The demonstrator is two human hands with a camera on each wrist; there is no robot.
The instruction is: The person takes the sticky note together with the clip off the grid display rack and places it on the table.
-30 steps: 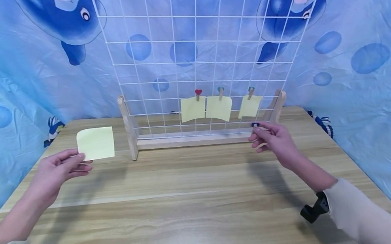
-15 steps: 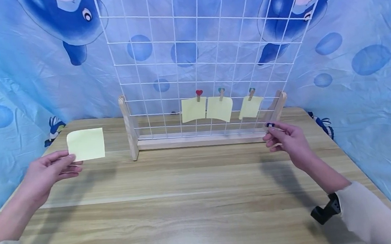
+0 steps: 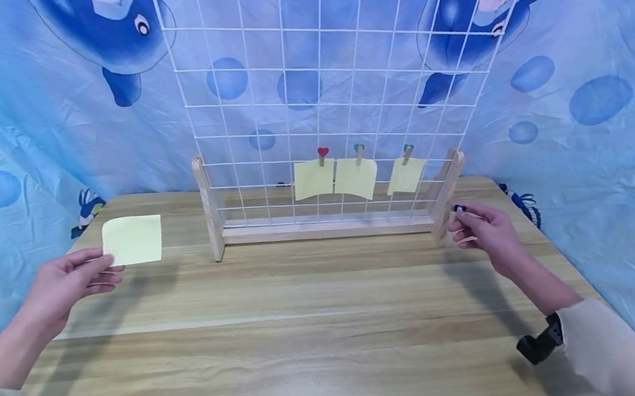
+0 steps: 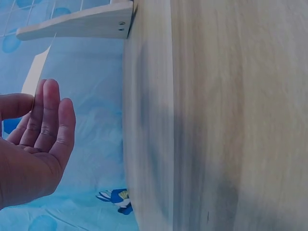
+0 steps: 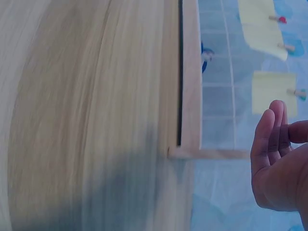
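Observation:
My left hand [image 3: 73, 282] pinches a pale yellow sticky note [image 3: 133, 240] between thumb and fingers, held up left of the rack. In the left wrist view the note [image 4: 36, 72] appears nearly edge-on. Beside the rack's right foot, my right hand [image 3: 489, 231] pinches a small clothespin [image 3: 459, 209] with a dark blue top, mostly covered by the fingers. It is hidden in the right wrist view. Three yellow notes hang on the white wire grid [image 3: 269, 103], under a red-heart clothespin [image 3: 322, 153] and two green-topped ones.
The grid stands in a wooden base [image 3: 326, 228] with two upright feet, near the back of the wood-grain table [image 3: 332, 338]. Blue dolphin-print cloth [image 3: 607, 193] surrounds the table at the back and sides. A black wrist camera [image 3: 538, 342] sits on each forearm.
My left hand has moved left with its note. My right hand has moved right with the clothespin, from in front of the grid to beside its right foot. The hanging notes stay put.

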